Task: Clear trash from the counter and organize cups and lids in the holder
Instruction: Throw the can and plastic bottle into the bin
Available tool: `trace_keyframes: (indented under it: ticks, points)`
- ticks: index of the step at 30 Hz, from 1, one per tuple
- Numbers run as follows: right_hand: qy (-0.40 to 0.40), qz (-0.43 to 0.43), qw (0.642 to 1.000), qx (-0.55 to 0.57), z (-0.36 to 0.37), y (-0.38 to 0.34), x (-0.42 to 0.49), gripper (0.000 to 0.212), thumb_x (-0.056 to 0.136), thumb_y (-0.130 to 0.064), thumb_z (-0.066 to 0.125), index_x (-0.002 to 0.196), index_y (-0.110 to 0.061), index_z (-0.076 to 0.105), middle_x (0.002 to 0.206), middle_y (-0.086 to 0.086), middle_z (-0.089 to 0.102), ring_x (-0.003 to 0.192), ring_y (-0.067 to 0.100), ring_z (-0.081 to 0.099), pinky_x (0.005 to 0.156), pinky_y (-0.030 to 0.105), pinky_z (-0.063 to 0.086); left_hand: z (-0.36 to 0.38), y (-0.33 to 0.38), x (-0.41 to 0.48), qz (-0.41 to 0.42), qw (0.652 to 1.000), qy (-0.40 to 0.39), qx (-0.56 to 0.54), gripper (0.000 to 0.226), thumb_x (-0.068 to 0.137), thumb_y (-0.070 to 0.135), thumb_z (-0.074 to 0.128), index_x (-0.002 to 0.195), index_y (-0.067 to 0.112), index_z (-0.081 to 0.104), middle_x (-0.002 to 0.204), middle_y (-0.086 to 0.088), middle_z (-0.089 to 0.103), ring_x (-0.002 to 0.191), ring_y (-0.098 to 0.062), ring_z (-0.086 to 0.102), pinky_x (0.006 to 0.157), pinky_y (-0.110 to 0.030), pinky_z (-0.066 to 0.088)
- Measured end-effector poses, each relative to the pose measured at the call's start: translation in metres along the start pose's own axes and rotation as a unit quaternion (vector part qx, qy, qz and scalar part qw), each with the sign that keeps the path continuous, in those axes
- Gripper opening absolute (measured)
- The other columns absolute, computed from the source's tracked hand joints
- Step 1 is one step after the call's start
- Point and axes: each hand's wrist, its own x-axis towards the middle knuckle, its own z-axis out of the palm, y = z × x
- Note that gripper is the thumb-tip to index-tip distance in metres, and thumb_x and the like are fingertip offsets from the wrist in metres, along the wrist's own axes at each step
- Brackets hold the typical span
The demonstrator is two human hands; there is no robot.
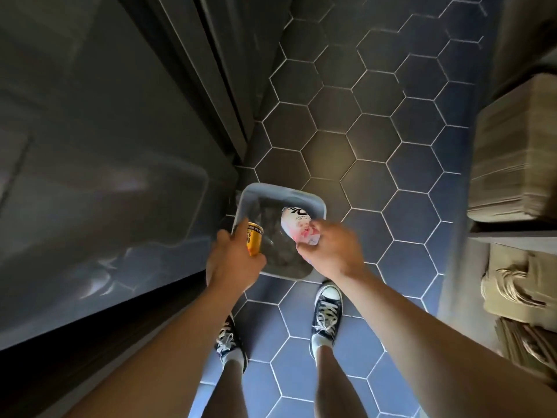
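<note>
**Holding trash over the bin**

Standing over a grey bin (315, 203) on the hexagon-tiled floor (376, 122), the person holds both arms out above it. The left hand (232, 260) has its fingers wrapped around a yellow can (254, 238) at the bin's left rim. The right hand (330, 247) pinches a white and pink bottle (297, 223), neck pointing down into the bin. Dark sneakers (327, 309) stand just behind.

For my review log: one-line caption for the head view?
Left hand holds yellow can, right hand a white bottle, above grey bin.
</note>
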Motion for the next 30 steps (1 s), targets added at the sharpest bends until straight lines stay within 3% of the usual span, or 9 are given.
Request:
trace_keyframes:
  ticks: [7,13,21,26,30]
  points:
    - [-0.003,-0.012,0.999,-0.045,0.053,0.005,0.042,0.050,0.077,-0.051,0.062,0.117,-0.022,0.063,0.110,0.013,0.067,0.104,0.037,0.062,0.087,0.035,0.052,0.039,-0.012,0.045,0.015,0.999,0.011,0.048,0.072,0.081,0.038,0.066,0.144,0.030,0.033,0.122,-0.017,0.044,0.102,-0.038,0.055,0.082,-0.045,0.053]
    - [-0.007,-0.020,0.998,-0.067,0.082,0.011,0.070,0.055,0.079,-0.057,0.060,0.122,-0.023,0.060,0.114,0.014,0.065,0.108,0.036,0.060,0.086,0.034,0.050,0.067,-0.013,0.080,0.022,0.997,0.003,0.067,0.068,0.084,0.040,0.067,0.143,0.028,0.035,0.129,-0.018,0.045,0.109,-0.037,0.054,0.090,-0.049,0.053]
    - [0.008,-0.024,0.998,-0.066,0.103,0.023,0.088,0.064,0.079,-0.065,0.062,0.126,-0.022,0.059,0.118,0.014,0.060,0.110,0.036,0.057,0.087,0.035,0.050,0.091,-0.013,0.101,0.066,0.995,0.045,0.067,0.068,0.089,0.046,0.065,0.146,0.024,0.035,0.134,-0.016,0.048,0.117,-0.034,0.054,0.095,-0.043,0.048]
    - [0.001,-0.035,0.998,-0.049,0.104,0.029,0.083,0.051,0.079,-0.052,0.066,0.119,-0.020,0.062,0.113,0.016,0.062,0.109,0.037,0.056,0.095,0.037,0.043,0.090,-0.016,0.096,0.096,0.987,0.052,0.114,0.072,0.089,0.047,0.062,0.149,0.023,0.031,0.135,-0.016,0.048,0.120,-0.034,0.050,0.095,-0.045,0.045]
    - [-0.007,-0.035,0.999,-0.034,0.098,0.030,0.072,0.057,0.080,-0.043,0.070,0.132,-0.022,0.057,0.127,0.015,0.059,0.115,0.039,0.053,0.100,0.036,0.042,0.081,-0.015,0.089,0.111,0.982,0.043,0.144,0.071,0.090,0.046,0.060,0.149,0.023,0.029,0.139,-0.015,0.046,0.125,-0.033,0.047,0.099,-0.046,0.044]
